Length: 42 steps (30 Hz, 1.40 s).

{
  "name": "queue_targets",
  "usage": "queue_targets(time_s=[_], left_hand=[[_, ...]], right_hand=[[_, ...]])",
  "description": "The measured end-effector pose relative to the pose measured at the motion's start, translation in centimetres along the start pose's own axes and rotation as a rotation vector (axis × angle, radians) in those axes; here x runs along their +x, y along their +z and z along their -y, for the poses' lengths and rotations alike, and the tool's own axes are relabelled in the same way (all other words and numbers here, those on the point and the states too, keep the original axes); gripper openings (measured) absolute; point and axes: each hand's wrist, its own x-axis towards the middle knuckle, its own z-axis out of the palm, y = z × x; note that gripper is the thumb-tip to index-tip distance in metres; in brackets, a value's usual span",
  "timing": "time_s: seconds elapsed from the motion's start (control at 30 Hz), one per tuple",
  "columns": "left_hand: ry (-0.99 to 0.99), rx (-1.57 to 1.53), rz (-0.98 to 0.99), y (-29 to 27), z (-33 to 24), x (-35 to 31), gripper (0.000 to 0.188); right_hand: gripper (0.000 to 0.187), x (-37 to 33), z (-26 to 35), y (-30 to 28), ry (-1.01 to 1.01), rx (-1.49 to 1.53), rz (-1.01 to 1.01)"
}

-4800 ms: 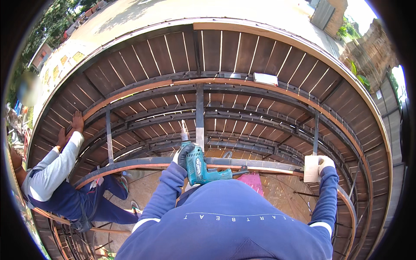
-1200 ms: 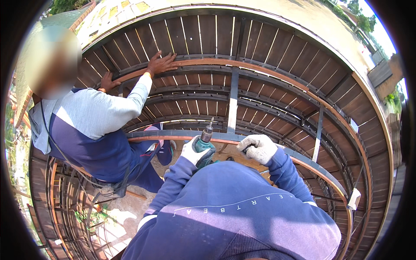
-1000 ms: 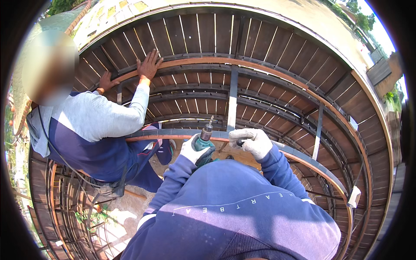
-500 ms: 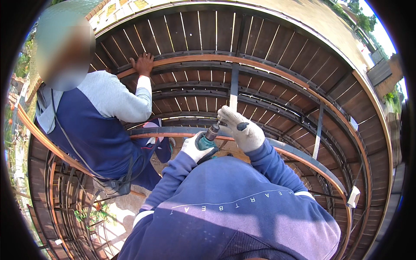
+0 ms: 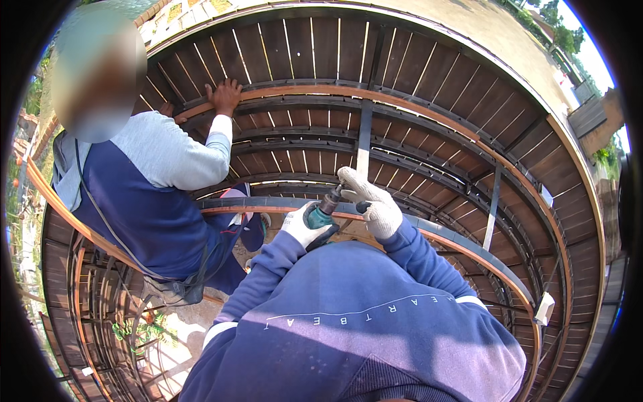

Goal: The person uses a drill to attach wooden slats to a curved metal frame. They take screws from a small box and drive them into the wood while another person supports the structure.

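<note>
So nearest is the wearer's own blue sweatshirt (image 5: 362, 288), filling the bottom of the view. Just past it, the left hand (image 5: 299, 228) in a pale glove is wrapped snugly around a green drill (image 5: 321, 220), chuck tilted up and to the right, right in front of the chest. The right hand (image 5: 384, 216), gloved too, is up by the bit end with its fingers stretched past the chuck. Honestly can't tell if they're pinching the bit. There's a small dark thing (image 5: 362, 206) at that hand's palm side, too tiny to make out.

Behind the drill runs a curved rail (image 5: 268, 203), dark on top, orange-brown below, with a whitish block (image 5: 545, 309) at its right end. Off left, a co-worker (image 5: 134, 208) has a bare hand (image 5: 225, 98) resting on the higher curved rail (image 5: 301, 90). Beyond that: dark slatted boards (image 5: 295, 53) with light coming through the gaps.
</note>
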Motion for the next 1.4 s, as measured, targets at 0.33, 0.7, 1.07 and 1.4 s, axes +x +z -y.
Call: queue_targets(time_s=[0.33, 0.7, 1.07, 1.4], left_hand=[[0.008, -0.008, -0.023, 0.4, 0.9, 0.5, 0.061], [0.111, -0.139, -0.021, -0.3, 1.3, 1.9, 0.053], [-0.086, -1.089, 0.172, -2.4, -1.6, 8.4, 0.047], [-0.310, -1.374, 0.219, -4.1, 1.3, 16.8, 0.048]], right_hand=[[0.087, 0.0, 1.3, -0.3, -0.064, -0.347, 0.047], [0.077, 1.2, 1.4, -0.3, -0.206, -0.578, 0.033], [0.095, -0.3, 5.0, 2.3, 0.038, -1.085, 0.026], [0.076, 5.0, -1.4, 3.9, 0.166, -1.621, -0.162]])
